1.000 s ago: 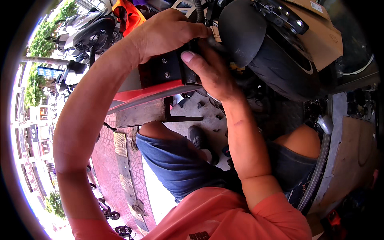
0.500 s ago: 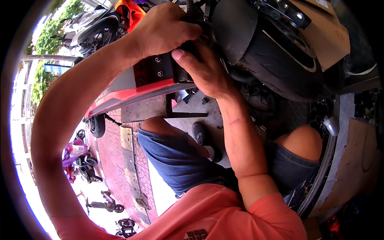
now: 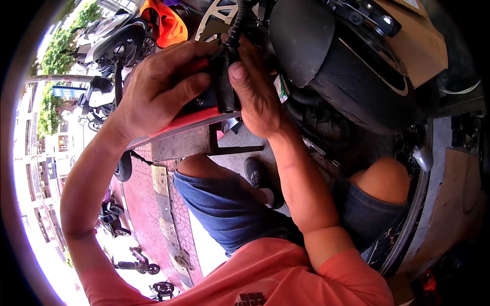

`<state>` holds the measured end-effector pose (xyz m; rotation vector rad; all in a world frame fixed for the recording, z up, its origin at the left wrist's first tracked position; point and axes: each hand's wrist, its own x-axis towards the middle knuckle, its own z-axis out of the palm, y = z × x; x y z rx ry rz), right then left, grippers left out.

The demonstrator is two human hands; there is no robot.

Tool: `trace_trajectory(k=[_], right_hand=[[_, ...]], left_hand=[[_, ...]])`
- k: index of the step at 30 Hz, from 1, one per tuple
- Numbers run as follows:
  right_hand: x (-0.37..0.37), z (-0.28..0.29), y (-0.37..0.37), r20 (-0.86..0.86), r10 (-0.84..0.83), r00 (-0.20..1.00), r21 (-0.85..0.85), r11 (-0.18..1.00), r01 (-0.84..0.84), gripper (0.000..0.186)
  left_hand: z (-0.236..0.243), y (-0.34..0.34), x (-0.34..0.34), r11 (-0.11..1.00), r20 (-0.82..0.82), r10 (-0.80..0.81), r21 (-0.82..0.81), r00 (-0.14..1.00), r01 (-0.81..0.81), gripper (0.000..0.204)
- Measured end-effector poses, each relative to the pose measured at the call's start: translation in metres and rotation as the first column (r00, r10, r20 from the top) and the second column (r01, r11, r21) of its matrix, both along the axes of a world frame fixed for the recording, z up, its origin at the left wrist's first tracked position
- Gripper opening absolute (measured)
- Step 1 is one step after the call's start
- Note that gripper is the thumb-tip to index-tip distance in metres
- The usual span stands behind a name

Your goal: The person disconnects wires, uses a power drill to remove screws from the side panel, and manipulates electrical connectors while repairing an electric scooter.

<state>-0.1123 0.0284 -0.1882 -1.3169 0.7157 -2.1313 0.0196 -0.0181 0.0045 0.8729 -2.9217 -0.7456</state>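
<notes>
A red and black scooter deck (image 3: 191,121) lies across the top of the view, its black end plate (image 3: 225,94) facing right. My left hand (image 3: 161,89) is curled over the deck, thumb on the near side and fingertips toward a black ribbed cable. My right hand (image 3: 255,99) is closed around the end plate, its thumb up against it and its fingers mostly hidden behind. The black ribbed cable (image 3: 235,31) runs upward from between my hands. Close by on the right stands a black wheel with a tyre (image 3: 357,89) and a dark mudguard (image 3: 301,41).
Under the deck is a small worn bench (image 3: 181,146). A cardboard box (image 3: 416,56) sits behind the wheel. An orange cloth (image 3: 167,25) lies at the top left. Parked motorbikes (image 3: 115,43) and a small scooter (image 3: 137,262) stand on the left, by red paving (image 3: 140,199).
My left hand has moved left and down from the cable end onto the deck, uncovering the cable and orange cloth. My right hand has shifted slightly, its thumb now upright on the end plate.
</notes>
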Motion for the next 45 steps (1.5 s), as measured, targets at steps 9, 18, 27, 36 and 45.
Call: trace_trajectory(k=[9, 18, 27, 36, 45], right_hand=[[-0.007, 0.004, 0.001, -0.168, -0.020, 0.986, 0.087, 0.996, 0.035, 0.070], [-0.001, -0.005, -0.003, 0.063, 0.166, 0.984, 0.036, 0.985, -0.169, 0.063], [0.001, -0.055, 0.001, 0.246, -0.108, 0.963, 0.305, 0.952, 0.029, 0.036], [0.004, -0.085, -0.017, 0.364, -0.301, 0.881, 0.514, 0.854, 0.080, 0.034], [-0.004, -0.067, -0.021, 0.587, -0.086, 0.805, 0.573, 0.747, -0.338, 0.040]], left_hand=[[-0.010, -0.001, -0.007, 0.962, 0.013, -0.047, -0.270, 0.999, 0.049, 0.068], [-0.014, 0.006, -0.023, 0.977, 0.047, 0.121, -0.182, 0.992, -0.111, 0.071], [-0.019, 0.002, -0.025, 0.979, 0.014, 0.203, 0.001, 0.979, -0.203, 0.060], [-0.001, -0.002, -0.037, 0.980, 0.222, 0.106, -0.188, 0.969, -0.065, 0.073], [-0.011, -0.011, -0.033, 0.948, 0.050, -0.107, -0.297, 0.993, 0.117, 0.070]])
